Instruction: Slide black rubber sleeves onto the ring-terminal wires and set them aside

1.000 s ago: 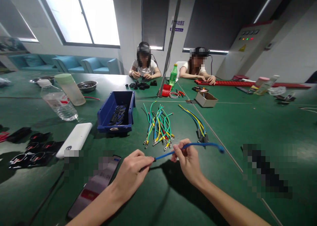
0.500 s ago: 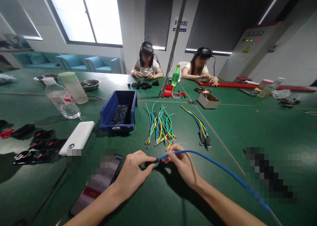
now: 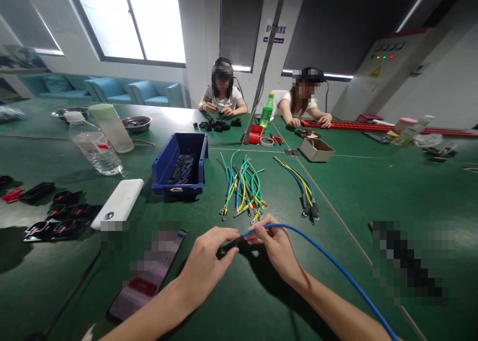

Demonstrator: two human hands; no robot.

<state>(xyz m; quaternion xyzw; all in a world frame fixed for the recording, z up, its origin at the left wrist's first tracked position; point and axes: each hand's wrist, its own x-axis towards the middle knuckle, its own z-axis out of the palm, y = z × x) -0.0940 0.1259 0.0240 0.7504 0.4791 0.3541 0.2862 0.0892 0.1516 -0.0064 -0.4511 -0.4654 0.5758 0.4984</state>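
Between the thumb and fingers of my left hand [image 3: 204,259] is a black sleeve [image 3: 230,245] on the end of a blue wire [image 3: 330,255]; a small metal piece shows at its tip. My right hand [image 3: 275,246] pinches the same wire just behind the sleeve, and the rest curves away to the lower right. Beyond my hands lies a loose pile of green, yellow, blue and red wires [image 3: 244,184] with ring terminals. To its right is a smaller wire bundle [image 3: 300,181] with black sleeves at the near ends.
A blue bin [image 3: 162,187] holds black sleeves [image 3: 182,169]. Left of it are a white power bank [image 3: 121,201], a water bottle [image 3: 97,152] and black packets [image 3: 65,214]. A phone [image 3: 153,276] lies beside my left forearm. Two co-workers sit across the table, near a metal pole [image 3: 265,62].
The black sleeve's tip is now turned more into view, as my left fingers have shifted on it. My right hand keeps its pinch. The right co-worker's arm has moved.
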